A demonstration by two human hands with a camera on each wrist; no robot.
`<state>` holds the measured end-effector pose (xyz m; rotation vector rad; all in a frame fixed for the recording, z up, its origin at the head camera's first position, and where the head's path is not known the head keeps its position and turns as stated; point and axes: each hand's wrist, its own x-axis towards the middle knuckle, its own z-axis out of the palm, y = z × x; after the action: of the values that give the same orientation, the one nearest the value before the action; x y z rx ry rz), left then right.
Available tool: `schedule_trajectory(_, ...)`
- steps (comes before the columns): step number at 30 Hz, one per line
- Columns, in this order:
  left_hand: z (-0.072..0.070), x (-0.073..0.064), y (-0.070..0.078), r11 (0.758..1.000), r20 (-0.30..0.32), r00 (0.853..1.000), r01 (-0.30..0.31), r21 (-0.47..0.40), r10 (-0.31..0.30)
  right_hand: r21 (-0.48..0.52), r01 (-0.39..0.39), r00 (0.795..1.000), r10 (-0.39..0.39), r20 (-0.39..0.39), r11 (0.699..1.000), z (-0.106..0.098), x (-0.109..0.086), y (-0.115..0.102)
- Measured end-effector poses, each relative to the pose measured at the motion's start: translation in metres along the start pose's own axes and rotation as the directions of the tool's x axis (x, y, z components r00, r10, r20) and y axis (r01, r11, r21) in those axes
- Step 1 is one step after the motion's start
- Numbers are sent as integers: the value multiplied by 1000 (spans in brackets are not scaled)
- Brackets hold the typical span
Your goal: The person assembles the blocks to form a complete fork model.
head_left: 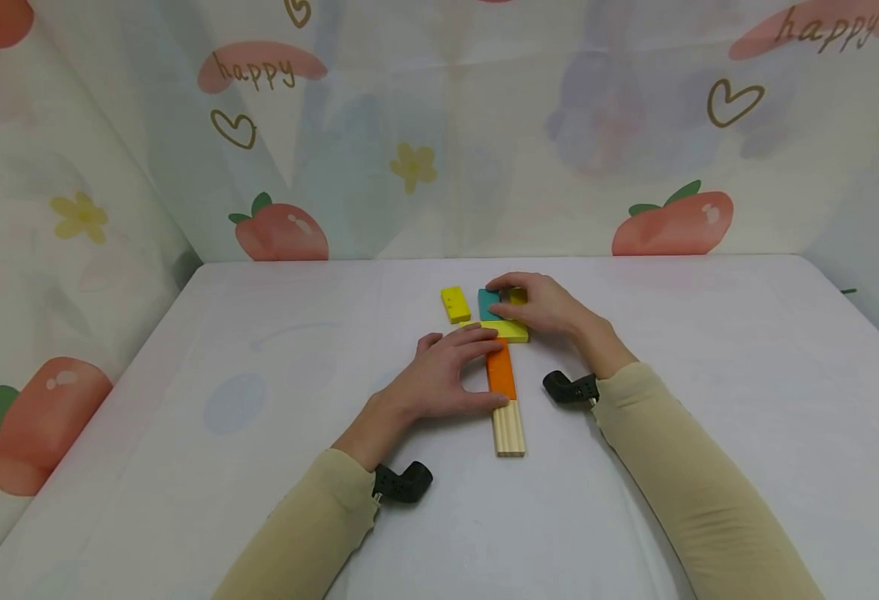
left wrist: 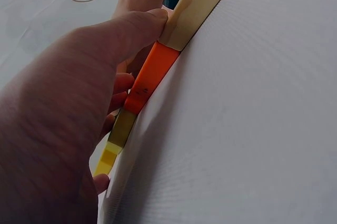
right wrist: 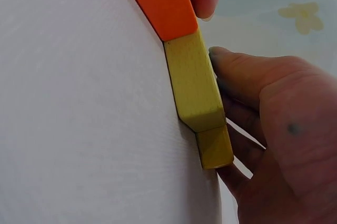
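Observation:
My left hand [head_left: 446,375] rests over the row, its thumb at the seam between an orange block [head_left: 502,379] and a ribbed plain-wood block [head_left: 509,432]. Its fingertips lie at the orange block's far end, beside a light-yellow block [head_left: 512,332] set crosswise. At the far end, my right hand [head_left: 540,302] pinches a teal block [head_left: 487,302] between thumb and fingers. Under that hand, a darker yellow block [head_left: 517,296] is partly hidden. In the right wrist view, the light-yellow block [right wrist: 195,81] meets the orange block [right wrist: 163,5].
Left of the teal block, a separate yellow block [head_left: 455,304] lies on the white-covered table [head_left: 184,517]. Printed cloth walls [head_left: 476,200] rise behind and at the sides. A black wrist camera [head_left: 403,482] sits by the left cuff, another [head_left: 568,387] by the right.

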<state>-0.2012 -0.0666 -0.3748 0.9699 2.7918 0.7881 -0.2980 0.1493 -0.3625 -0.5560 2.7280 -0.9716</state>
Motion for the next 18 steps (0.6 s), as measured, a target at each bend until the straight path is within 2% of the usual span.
schedule_trajectory(18,0,0,0,1000,3,1000,-5,-5,5,8,-6,1000,6,2,1000,0,0,0)
